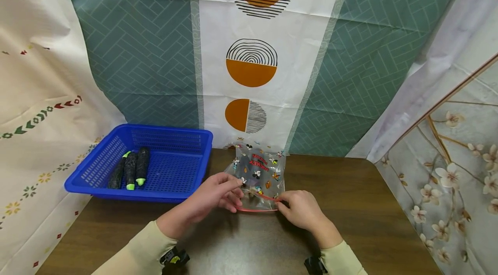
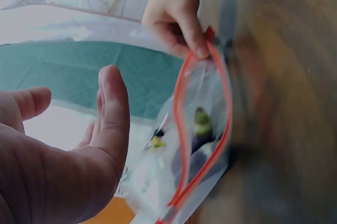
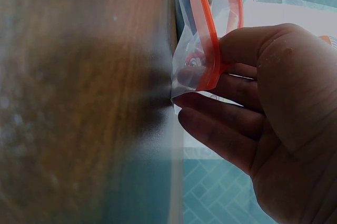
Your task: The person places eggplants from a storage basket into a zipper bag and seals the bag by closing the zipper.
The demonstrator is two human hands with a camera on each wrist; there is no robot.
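Observation:
A clear zip bag [image 1: 266, 175] with cartoon prints and a red-orange zip edge lies on the table, its mouth towards me. In the left wrist view, the mouth gapes and a dark purple thing with a green end [image 2: 201, 124], eggplant-like, shows inside. My right hand [image 1: 303, 209] pinches the right corner of the zip edge between thumb and fingers. Beside the bag's left side is my left hand [image 1: 212, 195], its fingers extended and apart from the zip edge in the left wrist view [image 2: 68, 166].
To the left stands a blue plastic basket [image 1: 175, 197] holding 3 long dark vegetables [image 1: 131, 169] with bright green ends. The brown wooden table [image 1: 373, 219] extends to the right. A patterned curtain [image 1: 155, 50] hangs behind the table.

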